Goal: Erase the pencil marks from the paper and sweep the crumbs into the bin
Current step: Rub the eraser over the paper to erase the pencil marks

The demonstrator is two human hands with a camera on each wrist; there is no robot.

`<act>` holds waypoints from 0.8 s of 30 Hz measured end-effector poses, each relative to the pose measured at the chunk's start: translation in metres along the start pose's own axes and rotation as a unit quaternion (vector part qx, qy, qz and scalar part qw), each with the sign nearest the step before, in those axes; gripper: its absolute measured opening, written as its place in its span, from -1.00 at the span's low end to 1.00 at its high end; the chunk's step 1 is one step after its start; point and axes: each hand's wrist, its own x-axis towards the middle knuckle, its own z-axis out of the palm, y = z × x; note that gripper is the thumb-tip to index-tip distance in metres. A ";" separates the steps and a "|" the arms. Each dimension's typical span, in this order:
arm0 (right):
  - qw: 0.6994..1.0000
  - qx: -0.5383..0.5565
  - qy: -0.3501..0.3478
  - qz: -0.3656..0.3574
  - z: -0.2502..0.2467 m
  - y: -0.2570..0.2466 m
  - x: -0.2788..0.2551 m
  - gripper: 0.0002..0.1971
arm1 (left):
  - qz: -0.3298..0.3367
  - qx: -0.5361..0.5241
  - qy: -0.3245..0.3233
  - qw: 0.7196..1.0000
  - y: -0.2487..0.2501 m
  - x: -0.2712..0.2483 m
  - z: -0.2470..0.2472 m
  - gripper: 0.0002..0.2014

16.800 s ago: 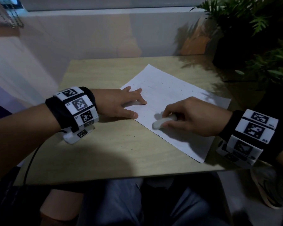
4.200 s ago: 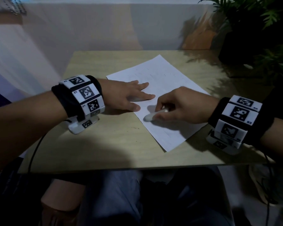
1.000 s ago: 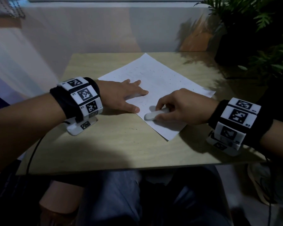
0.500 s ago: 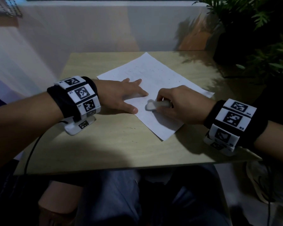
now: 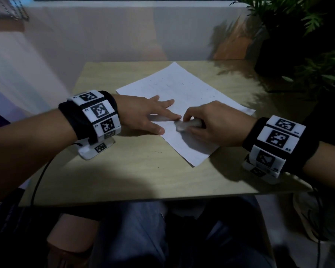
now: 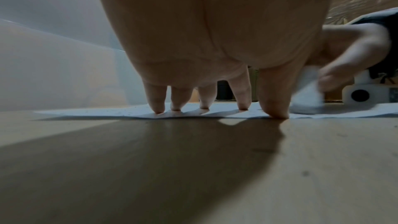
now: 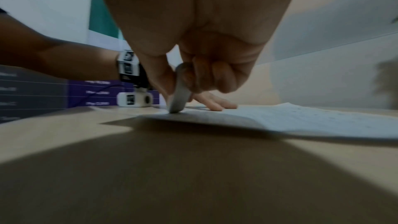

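I see the paper (image 5: 184, 97), a white sheet lying flat and skewed on the table, one corner pointing at me, faint pencil marks and dark crumbs (image 5: 190, 83) scattered over its far half. The eraser (image 5: 182, 126), a white oblong, stands tilted with one end touching the sheet's near-left part.

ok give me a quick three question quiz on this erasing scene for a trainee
1. True or false: the left hand lies flat on the paper.
2. Which hand grips the eraser? A left, B right, C neither.
3. Fill in: the paper lies on a wooden ____.

Key: 1 true, its fingers press the sheet's edge. 2 B, the right hand. 3 table.
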 end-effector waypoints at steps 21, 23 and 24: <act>0.995 0.073 -0.040 -0.060 0.003 -0.007 0.007 -0.68 | -0.001 0.002 -0.004 1.000 0.000 -0.001 -0.001 -0.38; 0.994 0.083 -0.050 -0.044 0.001 -0.007 0.008 -0.54 | -0.001 0.004 -0.005 1.000 -0.001 0.000 0.000 -0.38; 0.997 0.063 -0.038 -0.022 0.001 -0.004 0.011 -0.52 | -0.001 0.002 -0.003 1.000 -0.001 0.001 0.000 -0.39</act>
